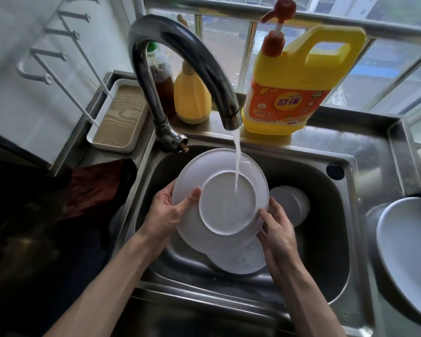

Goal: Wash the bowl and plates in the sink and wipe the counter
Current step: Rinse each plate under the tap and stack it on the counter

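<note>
Both hands hold a white plate (pixel 197 171) upside down over the steel sink (pixel 345 215). Water from the curved tap (pixel 180 59) runs onto its raised foot ring. My left hand (pixel 167 210) grips the plate's left rim, thumb lying on the underside. My right hand (pixel 277 229) grips the lower right rim. Beneath them another white plate (pixel 243 261) lies in the basin. A white bowl (pixel 292 205) sits upside down to the right in the sink.
A yellow pump bottle of dish soap (pixel 299 81) stands behind the sink, beside a squash-shaped yellow bottle (pixel 192 98) and a brown-liquid bottle (pixel 161 76). A dark red cloth (pixel 95 188) lies on the left counter. A large white dish (pixel 408 254) rests at right.
</note>
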The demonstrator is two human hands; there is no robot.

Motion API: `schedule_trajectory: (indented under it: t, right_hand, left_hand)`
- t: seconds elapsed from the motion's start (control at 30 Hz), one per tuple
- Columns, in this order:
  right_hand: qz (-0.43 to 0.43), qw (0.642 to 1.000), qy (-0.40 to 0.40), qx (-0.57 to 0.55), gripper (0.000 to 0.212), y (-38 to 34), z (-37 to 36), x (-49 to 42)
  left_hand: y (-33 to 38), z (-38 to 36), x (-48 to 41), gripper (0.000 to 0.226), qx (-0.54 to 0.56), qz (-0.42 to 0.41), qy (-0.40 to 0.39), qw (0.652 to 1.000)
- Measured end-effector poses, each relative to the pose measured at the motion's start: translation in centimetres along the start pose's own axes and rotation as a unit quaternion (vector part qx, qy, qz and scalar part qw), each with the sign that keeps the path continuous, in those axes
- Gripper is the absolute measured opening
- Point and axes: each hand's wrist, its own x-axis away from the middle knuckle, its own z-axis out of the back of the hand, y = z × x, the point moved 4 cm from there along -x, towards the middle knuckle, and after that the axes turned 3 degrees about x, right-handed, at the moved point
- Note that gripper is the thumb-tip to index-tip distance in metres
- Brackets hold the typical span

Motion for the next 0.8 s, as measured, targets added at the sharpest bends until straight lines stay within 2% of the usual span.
schedule_trajectory:
  t: [0.1,0.2,0.3,0.37,0.43,0.5,0.57,0.6,0.63,0.73,0.8]
  right_hand:
    - [0.001,0.999,-0.015,0.05,0.05,-0.1,-0.3,-0.1]
    - [-0.01,0.996,-0.034,0.083,0.051,-0.3,-0.8,-0.3]
    - [-0.058,0.996,-0.043,0.05,0.048,-0.7,-1.2,0.0]
    - [-0.116,0.991,-0.061,-0.02,0.058,-1.1,-1.4,0.2]
    - [-0.141,0.985,-0.088,-0.039,0.061,-1.6,-1.7,0.1]
    - [-0.134,0.987,-0.086,-0.009,0.036,-1.8,-1.9,-0.2]
    - [-0.119,0.99,-0.063,0.029,0.026,-1.8,-1.6,-0.4]
    - [-0.109,0.992,-0.055,0.039,0.025,-1.7,-1.3,-0.5]
    - [-0.094,0.993,-0.048,0.046,0.024,-1.8,-1.0,-0.6]
    - [-0.053,0.998,-0.023,0.03,0.024,-1.9,-0.3,-0.5]
    - [-0.03,0.999,-0.015,0.015,0.027,-1.6,-0.1,-0.5]
  left_hand:
    - [1.4,-0.2,0.9,0.04,-0.038,-0.021,-0.006,0.999]
    - [3.2,-0.4,1.5,0.03,-0.105,-0.073,-0.015,0.992]
    - [4.2,-0.8,2.4,0.021,-0.203,-0.124,-0.077,0.968]
    - [3.9,-1.2,3.1,0.024,-0.311,-0.166,-0.127,0.927]
    - [3.2,-1.5,3.4,0.035,-0.447,-0.243,-0.158,0.846]
    - [1.9,-1.7,3.4,0.045,-0.527,-0.288,-0.205,0.773]
    - [0.6,-0.6,2.8,0.062,-0.574,-0.286,-0.207,0.739]
    - [0.3,0.3,2.4,0.071,-0.586,-0.264,-0.183,0.744]
    - [0.1,1.4,1.9,0.077,-0.581,-0.231,-0.151,0.765]
    - [0.0,2.8,2.0,0.082,-0.447,-0.117,-0.091,0.882]
    - [-0.2,1.5,2.7,0.09,-0.371,-0.116,-0.086,0.918]
